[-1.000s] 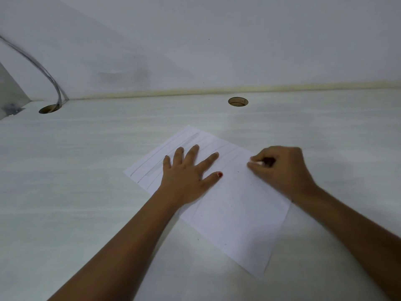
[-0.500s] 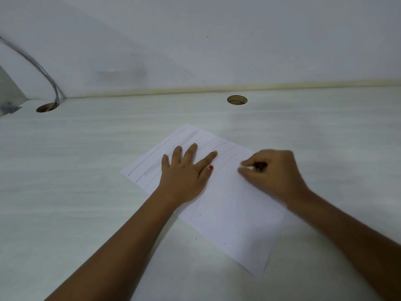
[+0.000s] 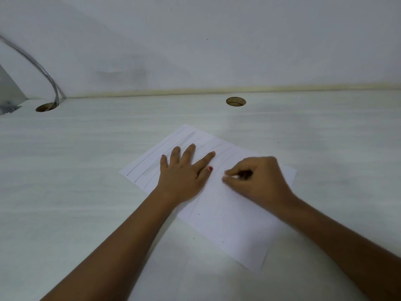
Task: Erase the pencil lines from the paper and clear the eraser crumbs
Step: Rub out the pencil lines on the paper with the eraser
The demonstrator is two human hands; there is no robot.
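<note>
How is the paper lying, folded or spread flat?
Spread flat. The paper lies as one sheet on the desk, no fold showing, with the left hand resting flat on it.

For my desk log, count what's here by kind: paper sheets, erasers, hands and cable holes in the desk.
Paper sheet: 1
Eraser: 1
Hands: 2, left hand, right hand
Cable holes: 2
Total: 6

On my feed, two bare forearms [image 3: 121,242] show at the lower edge. The left hand [image 3: 182,177], mid-frame, wears red polish on its thumbnail [image 3: 210,169]; the other nails seem too blurred to judge.
</note>
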